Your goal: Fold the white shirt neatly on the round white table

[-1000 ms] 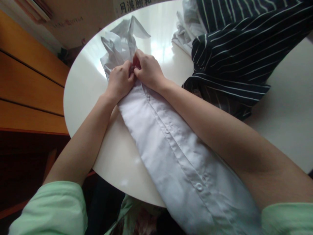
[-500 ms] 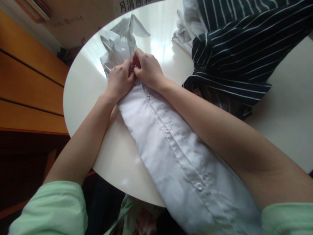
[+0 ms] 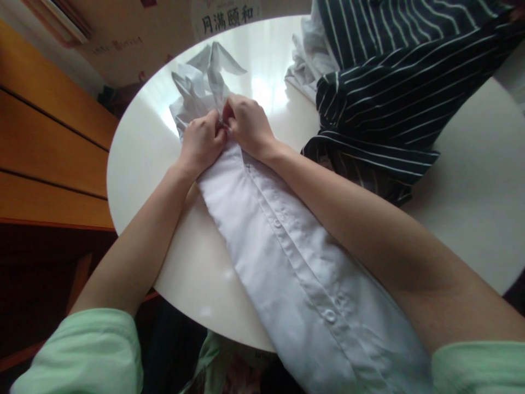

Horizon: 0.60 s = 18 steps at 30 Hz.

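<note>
A white button-up shirt lies in a long narrow fold across the table, its button placket running down the middle and its near end hanging over the edge. At its far end the collar stands up, crumpled. Just below the collar, my left hand pinches the placket cloth from the left. My right hand pinches the same spot from the right, fingertips almost touching the left ones. The small detail between the fingertips is hidden. Several buttons show along the placket nearer to me.
The round white table carries a black garment with white stripes on the right, partly over a crumpled white cloth. Orange wooden drawers stand to the left. A brown surface with Chinese writing is behind the table.
The whole view has shifted slightly, so the table and clothes sit a little lower. Both hands stay at the same place on the shirt, with only small finger movement.
</note>
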### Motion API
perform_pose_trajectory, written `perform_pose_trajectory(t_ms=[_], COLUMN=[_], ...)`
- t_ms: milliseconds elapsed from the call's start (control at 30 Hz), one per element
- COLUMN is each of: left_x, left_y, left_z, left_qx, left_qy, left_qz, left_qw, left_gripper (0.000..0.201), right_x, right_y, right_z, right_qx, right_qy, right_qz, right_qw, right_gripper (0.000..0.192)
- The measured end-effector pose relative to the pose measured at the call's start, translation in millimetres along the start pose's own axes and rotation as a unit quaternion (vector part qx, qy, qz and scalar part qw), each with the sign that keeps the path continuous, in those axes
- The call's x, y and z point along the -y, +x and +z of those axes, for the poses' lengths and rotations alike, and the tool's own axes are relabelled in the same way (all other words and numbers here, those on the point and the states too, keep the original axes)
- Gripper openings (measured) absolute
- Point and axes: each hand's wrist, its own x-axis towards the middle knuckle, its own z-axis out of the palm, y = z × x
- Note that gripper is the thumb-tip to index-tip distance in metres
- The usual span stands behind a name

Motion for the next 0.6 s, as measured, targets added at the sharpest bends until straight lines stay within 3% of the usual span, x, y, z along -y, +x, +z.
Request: perform_pose_trajectory(t_ms=[600], left_x=[-0.3], left_y=[0.8], left_z=[1.6], left_qx=[-0.012], left_qy=[-0.009], left_qz=[-0.019], left_qw=[1.000], left_gripper=[0.015], right_x=[-3.0], right_y=[2.1], right_z=[4.5], right_qx=[0.001], right_qy=[0.008], right_qz=[0.000], right_qw=[1.000], right_gripper=[0.016])
